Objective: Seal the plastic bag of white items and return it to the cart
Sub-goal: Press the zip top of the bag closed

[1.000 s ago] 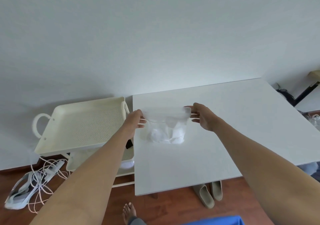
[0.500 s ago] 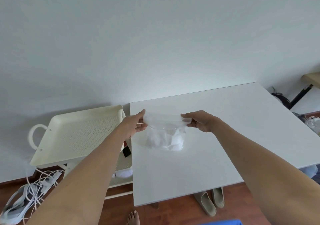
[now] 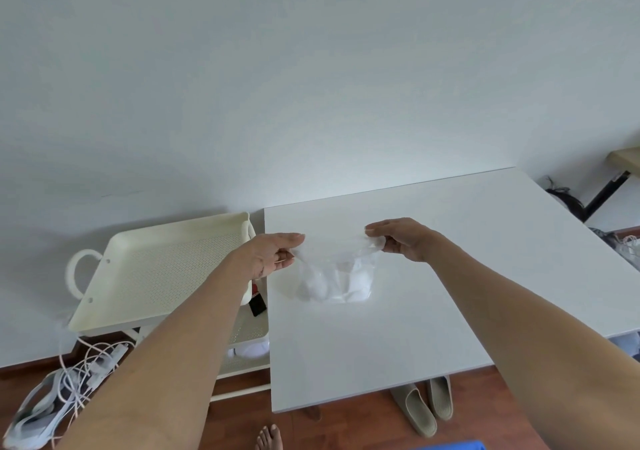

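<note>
Both hands pinch top corners of the plastic bag [image 3: 334, 276] at frame centre: left hand [image 3: 273, 254] on its left corner, right hand [image 3: 403, 242] on its right. Bag w/ white items hangs btwn them, bottom resting on white table [image 3: 450, 311]. Far left, bottom: cable tangle [image 3: 69, 380] on wood floor [image 3: 363, 429]. Centre-left: cream cart [image 3: 156, 269], perforated top tray, touching table's left edge. Pale grey wall [image 3: 311, 86] fills upper frame. Lower right: slippers [image 3: 424, 404] under table.
</note>
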